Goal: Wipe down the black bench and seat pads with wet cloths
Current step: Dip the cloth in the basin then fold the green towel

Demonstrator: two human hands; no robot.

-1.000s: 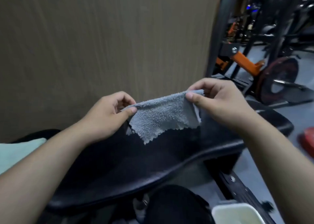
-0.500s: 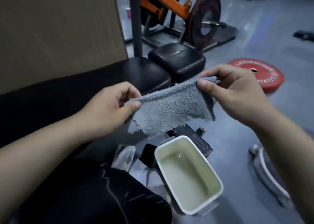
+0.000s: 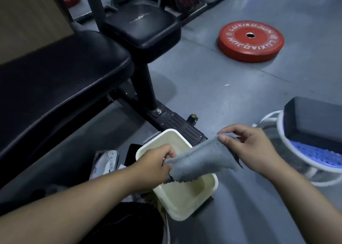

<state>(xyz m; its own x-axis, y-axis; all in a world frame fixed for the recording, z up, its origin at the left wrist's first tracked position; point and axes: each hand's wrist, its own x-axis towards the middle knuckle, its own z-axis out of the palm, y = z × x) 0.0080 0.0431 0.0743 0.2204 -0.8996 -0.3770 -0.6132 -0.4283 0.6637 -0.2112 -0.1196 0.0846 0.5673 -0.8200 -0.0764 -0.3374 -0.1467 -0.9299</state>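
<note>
A small grey cloth (image 3: 201, 160) hangs stretched between my hands, just above a white rectangular tub (image 3: 187, 197) of water on the floor. My left hand (image 3: 155, 164) pinches the cloth's left corner over the tub. My right hand (image 3: 248, 145) pinches the right corner, slightly higher and to the tub's right. The long black bench pad (image 3: 55, 88) runs along the left, and the smaller black seat pad (image 3: 142, 27) sits beyond its end, both above and away from my hands.
A red weight plate (image 3: 250, 40) lies flat on the grey floor at the upper right. A white and blue basket (image 3: 312, 151) holding a dark box stands at the right edge. The bench's black base foot (image 3: 175, 123) reaches the tub. Gym machines stand behind.
My view has swung from the bench down to the floor. Both hands have lowered the stretched cloth from above the bench to just over the water tub.
</note>
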